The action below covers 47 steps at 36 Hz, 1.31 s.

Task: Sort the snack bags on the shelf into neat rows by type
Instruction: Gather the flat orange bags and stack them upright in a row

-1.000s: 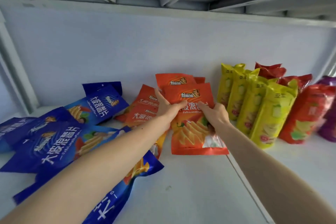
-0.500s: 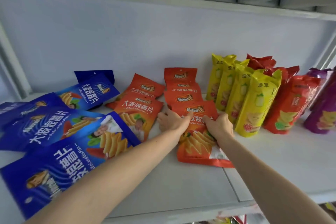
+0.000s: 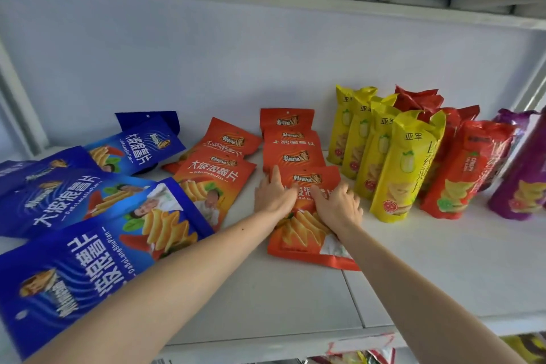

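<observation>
Down on the white shelf (image 3: pixel 443 260), both hands lie on the nearest orange chip bag (image 3: pixel 307 233), which sits flat at the front of a column of overlapping orange bags (image 3: pixel 291 145) running back toward the rear wall. The left hand (image 3: pixel 273 195) rests on the bag's upper left part, fingers stretched fairly straight and pressing down, holding nothing. The right hand (image 3: pixel 339 204) covers the bag's right side, its fingers bent slightly over the surface; whether they pinch the edge cannot be told. Just left of this column, a second group of orange bags (image 3: pixel 218 174) lies tilted and overlapping. Further left, several blue chip bags (image 3: pixel 97 210) are scattered flat at differing angles, the largest-looking one nearest the shelf's front edge. Right of the orange column stands a row of upright yellow bags (image 3: pixel 404 165), one behind another. Behind and beside them stand red bags (image 3: pixel 464 168), and at the far right purple bags (image 3: pixel 523 183), partly cut off by the frame.
</observation>
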Available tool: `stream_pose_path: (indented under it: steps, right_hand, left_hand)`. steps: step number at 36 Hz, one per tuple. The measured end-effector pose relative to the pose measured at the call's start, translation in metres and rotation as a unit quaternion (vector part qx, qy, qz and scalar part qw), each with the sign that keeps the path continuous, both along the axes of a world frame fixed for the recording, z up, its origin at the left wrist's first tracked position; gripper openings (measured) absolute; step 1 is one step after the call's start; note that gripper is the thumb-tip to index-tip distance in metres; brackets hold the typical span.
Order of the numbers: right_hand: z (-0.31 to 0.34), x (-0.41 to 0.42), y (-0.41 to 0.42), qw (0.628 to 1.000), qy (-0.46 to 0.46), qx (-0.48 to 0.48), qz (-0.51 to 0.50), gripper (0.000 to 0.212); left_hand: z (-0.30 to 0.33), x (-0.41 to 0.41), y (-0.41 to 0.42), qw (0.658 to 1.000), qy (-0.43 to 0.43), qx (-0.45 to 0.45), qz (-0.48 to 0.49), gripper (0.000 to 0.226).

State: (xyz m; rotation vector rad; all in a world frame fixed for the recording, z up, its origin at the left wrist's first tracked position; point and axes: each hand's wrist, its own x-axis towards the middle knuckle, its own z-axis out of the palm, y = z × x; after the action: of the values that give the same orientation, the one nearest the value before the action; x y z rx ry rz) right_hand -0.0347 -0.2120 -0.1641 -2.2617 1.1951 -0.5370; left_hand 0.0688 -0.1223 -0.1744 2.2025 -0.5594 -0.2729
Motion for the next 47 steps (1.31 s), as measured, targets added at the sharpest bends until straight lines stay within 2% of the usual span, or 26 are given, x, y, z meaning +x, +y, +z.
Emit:
stream_pose_path:
  steps: [5, 13, 16, 19, 23, 26, 28, 31, 33, 40, 47]
  right_hand:
    - [0.01, 0.011, -0.007, 0.999, -0.022, 0.013, 0.025, 0.081]
    - [0.011, 0.015, -0.012, 1.0, 0.017, -0.005, 0.01, 0.086]
    - [0.019, 0.013, -0.007, 0.998, 0.017, -0.053, -0.001, 0.081]
    - [0.032, 0.015, 0.005, 0.992, -0.013, -0.129, 0.0, 0.073]
    - [0.05, 0.029, 0.034, 0.978, -0.086, -0.178, 0.06, 0.061]
    - [0.057, 0.049, 0.065, 0.976, -0.112, -0.13, 0.133, 0.049]
    - [0.054, 0.066, 0.085, 0.979, -0.09, -0.064, 0.172, 0.049]
    - [0.041, 0.092, 0.105, 0.98, -0.02, 0.072, 0.184, 0.075]
    - [0.032, 0.106, 0.113, 0.977, 0.0, 0.13, 0.17, 0.087]
    - [0.014, 0.141, 0.119, 0.983, -0.015, 0.151, 0.101, 0.099]
    - [0.011, 0.153, 0.116, 0.978, -0.038, 0.197, 0.05, 0.096]
  left_hand:
    - [0.003, 0.012, -0.005, 1.0, -0.006, -0.007, -0.017, 0.079]
    - [0.008, 0.02, 0.001, 0.999, -0.014, -0.023, -0.035, 0.075]
    - [0.02, 0.026, 0.009, 0.997, -0.038, -0.052, -0.038, 0.072]
    - [0.04, 0.037, 0.026, 0.992, -0.098, -0.08, -0.031, 0.068]
    - [0.069, 0.072, 0.06, 0.982, -0.168, -0.081, 0.018, 0.058]
    - [0.084, 0.108, 0.084, 0.983, -0.149, -0.081, 0.066, 0.051]
    - [0.088, 0.135, 0.097, 0.987, -0.13, -0.048, 0.087, 0.053]
    - [0.088, 0.173, 0.107, 0.991, -0.098, 0.009, 0.087, 0.056]
    - [0.087, 0.194, 0.108, 0.995, -0.074, 0.021, 0.065, 0.059]
    - [0.073, 0.233, 0.087, 0.998, 0.02, 0.065, -0.007, 0.069]
    - [0.055, 0.247, 0.068, 0.993, 0.017, 0.111, -0.047, 0.057]
